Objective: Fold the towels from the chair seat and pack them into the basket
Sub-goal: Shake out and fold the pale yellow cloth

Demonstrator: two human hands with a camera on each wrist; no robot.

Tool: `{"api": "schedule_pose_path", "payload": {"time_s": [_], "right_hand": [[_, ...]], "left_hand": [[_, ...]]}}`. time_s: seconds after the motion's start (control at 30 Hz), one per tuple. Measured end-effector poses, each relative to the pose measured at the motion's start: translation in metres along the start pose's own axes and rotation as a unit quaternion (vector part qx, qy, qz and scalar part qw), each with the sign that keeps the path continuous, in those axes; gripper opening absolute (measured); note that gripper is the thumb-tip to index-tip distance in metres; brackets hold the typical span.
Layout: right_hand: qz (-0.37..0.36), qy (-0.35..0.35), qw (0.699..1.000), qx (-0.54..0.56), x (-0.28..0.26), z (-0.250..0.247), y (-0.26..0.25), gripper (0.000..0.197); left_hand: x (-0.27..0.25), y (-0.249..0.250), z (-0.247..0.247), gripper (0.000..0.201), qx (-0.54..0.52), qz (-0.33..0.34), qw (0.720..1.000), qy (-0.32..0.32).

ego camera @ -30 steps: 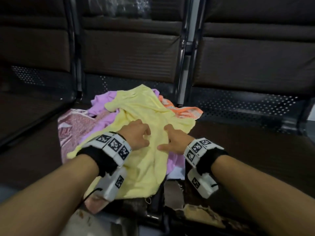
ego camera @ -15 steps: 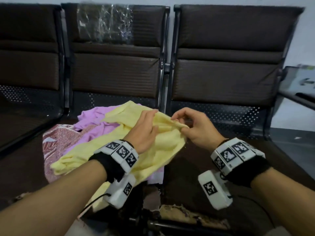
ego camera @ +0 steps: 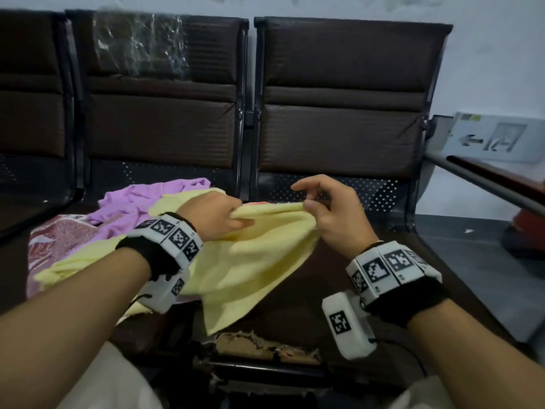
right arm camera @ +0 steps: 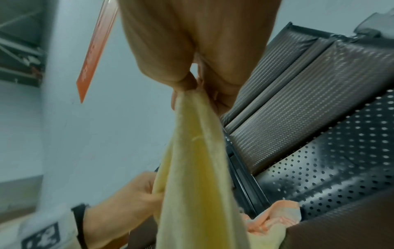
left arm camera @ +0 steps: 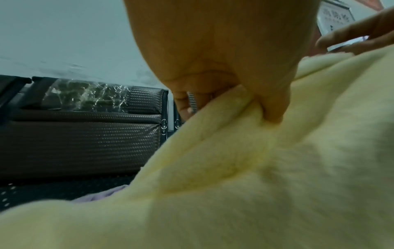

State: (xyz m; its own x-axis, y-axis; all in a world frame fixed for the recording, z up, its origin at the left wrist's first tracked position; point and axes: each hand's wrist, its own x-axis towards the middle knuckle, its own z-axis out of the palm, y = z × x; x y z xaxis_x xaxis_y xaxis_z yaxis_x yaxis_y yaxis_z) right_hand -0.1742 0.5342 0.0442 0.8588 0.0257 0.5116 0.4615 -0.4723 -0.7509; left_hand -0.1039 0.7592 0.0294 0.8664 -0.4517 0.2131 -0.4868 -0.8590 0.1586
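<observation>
A pale yellow towel [ego camera: 250, 261] hangs lifted above the chair seat [ego camera: 295, 302], held by its top edge. My left hand [ego camera: 224, 215] grips that edge in a bunch, thumb pressed into the cloth [left arm camera: 270, 107]. My right hand [ego camera: 312, 202] pinches the same edge further right between thumb and forefinger; the right wrist view shows the towel [right arm camera: 192, 168] hanging from that pinch. Under it lie a purple towel [ego camera: 138, 202], a patterned pink towel [ego camera: 62, 234] and an orange one [right arm camera: 275, 217]. No basket is in view.
A row of dark brown chairs with padded backs [ego camera: 339, 113] runs behind the seat. Clear plastic wrap [ego camera: 138, 45] covers part of the middle backrest. The seat's front edge [ego camera: 265, 346] is torn. A rail and a grey sign [ego camera: 498, 137] stand at the right.
Both hands took hold of the yellow towel on the pile and lifted its edge. They have since moved apart, drawing the edge taut between them. The head view has tilted upward.
</observation>
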Motion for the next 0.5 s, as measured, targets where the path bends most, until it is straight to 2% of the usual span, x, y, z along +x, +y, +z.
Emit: {"api": "schedule_pose_path", "payload": {"time_s": [0.1,0.17,0.27,0.33,0.37,0.43,0.5], "right_hand": [[0.019,0.010,1.000,-0.008,-0.004,-0.016,0.009,0.026],[0.064,-0.015,0.998,-0.015,-0.009,-0.021,0.018,0.032],[0.144,-0.137,0.977,-0.073,-0.019,-0.019,0.036,0.030],[0.166,-0.223,0.943,-0.185,-0.026,-0.015,0.047,0.016],[0.175,-0.236,0.930,-0.220,-0.028,-0.013,0.053,0.014],[0.204,-0.216,0.934,-0.198,-0.028,-0.013,0.064,0.021],[0.235,-0.172,0.951,-0.103,-0.024,-0.016,0.069,0.022]], "left_hand": [[0.001,0.012,0.003,0.042,-0.013,-0.034,0.999,0.040],[0.005,0.026,0.003,0.041,-0.064,-0.030,0.996,0.048],[0.015,0.046,0.002,0.044,-0.175,-0.039,0.981,0.071],[0.021,0.057,0.001,0.042,-0.216,-0.040,0.972,0.082],[0.023,0.060,0.001,0.038,-0.236,-0.044,0.967,0.085],[0.027,0.062,0.002,0.028,-0.281,-0.060,0.952,0.104],[0.029,0.059,0.003,0.031,-0.316,-0.091,0.935,0.130]]}}
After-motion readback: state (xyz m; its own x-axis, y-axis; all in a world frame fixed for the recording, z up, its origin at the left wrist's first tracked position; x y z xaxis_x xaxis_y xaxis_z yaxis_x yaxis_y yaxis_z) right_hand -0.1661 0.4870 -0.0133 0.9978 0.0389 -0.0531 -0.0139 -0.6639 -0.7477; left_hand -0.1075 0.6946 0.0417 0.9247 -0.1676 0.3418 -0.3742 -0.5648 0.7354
